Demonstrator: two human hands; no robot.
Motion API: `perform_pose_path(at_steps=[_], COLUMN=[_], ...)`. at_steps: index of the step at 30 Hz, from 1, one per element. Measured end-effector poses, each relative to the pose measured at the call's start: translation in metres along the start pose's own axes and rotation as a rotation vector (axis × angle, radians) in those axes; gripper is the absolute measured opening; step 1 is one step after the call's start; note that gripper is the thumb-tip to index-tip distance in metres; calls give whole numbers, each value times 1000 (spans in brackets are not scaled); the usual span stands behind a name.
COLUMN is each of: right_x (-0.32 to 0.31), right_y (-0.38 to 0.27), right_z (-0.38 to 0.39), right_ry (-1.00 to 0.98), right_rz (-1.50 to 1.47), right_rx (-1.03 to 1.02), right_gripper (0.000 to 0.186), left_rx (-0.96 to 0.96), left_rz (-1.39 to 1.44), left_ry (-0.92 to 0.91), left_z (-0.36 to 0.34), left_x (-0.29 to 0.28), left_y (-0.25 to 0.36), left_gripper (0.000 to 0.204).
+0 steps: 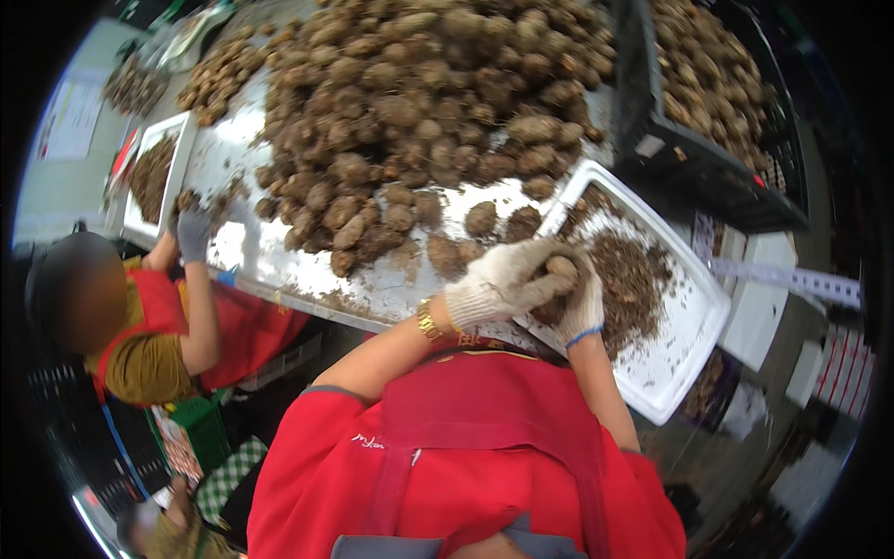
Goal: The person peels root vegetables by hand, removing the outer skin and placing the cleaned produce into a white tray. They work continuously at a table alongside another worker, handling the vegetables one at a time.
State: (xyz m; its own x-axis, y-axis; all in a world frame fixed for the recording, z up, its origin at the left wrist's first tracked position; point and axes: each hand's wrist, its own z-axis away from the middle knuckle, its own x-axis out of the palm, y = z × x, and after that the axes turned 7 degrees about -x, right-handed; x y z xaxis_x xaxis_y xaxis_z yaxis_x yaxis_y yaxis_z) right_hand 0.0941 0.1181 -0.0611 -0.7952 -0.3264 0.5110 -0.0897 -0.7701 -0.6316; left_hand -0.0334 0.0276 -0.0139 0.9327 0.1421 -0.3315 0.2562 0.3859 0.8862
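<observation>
My left hand (498, 279), in a whitish knitted glove, is closed round a brown taro root (562, 268) near the table's front edge. My right hand (587, 303), gloved with a blue cuff edge, grips the same root from its other side. Part of the root is hidden by the gloved fingers. Both hands are over the near left side of a white tray (694, 359) with brown peelings and fibres (629, 284) in it. A few loose taro roots (480, 219) lie on the metal table just beyond my left hand.
A large heap of taro roots (391, 102) covers the metal table (244, 244). At the far right stands a black crate (684, 154) of roots. To the left a co-worker's gloved hand (194, 235) works beside another white tray (186, 140). Cardboard boxes (843, 368) stand at right.
</observation>
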Motion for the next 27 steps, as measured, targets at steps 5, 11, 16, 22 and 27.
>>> perform_pose_path(at_steps=[5, 11, 16, 22, 27], right_x=[20, -24, -26, -27, -36], right_y=[-15, -15, -12, 0, -2], right_z=[27, 11, 8, 10, 18], right_ry=[-65, 43, -28, -54, 6], right_rz=[1127, 1005, 1194, 1131, 1151], right_rx=[-582, -510, -506, -536, -605], right_gripper=[42, 45, 38, 37, 37], left_rx=[-52, -486, 158, -367, -250], left_rz=[35, 857, 1393, 183, -551], left_ry=[90, 249, 1062, 541, 456], left_z=[-4, 37, 51, 45, 31], left_x=[5, -121, -246, -185, -124], left_y=[-57, -74, -52, -68, -98], left_gripper=[22, 34, 33, 24, 26])
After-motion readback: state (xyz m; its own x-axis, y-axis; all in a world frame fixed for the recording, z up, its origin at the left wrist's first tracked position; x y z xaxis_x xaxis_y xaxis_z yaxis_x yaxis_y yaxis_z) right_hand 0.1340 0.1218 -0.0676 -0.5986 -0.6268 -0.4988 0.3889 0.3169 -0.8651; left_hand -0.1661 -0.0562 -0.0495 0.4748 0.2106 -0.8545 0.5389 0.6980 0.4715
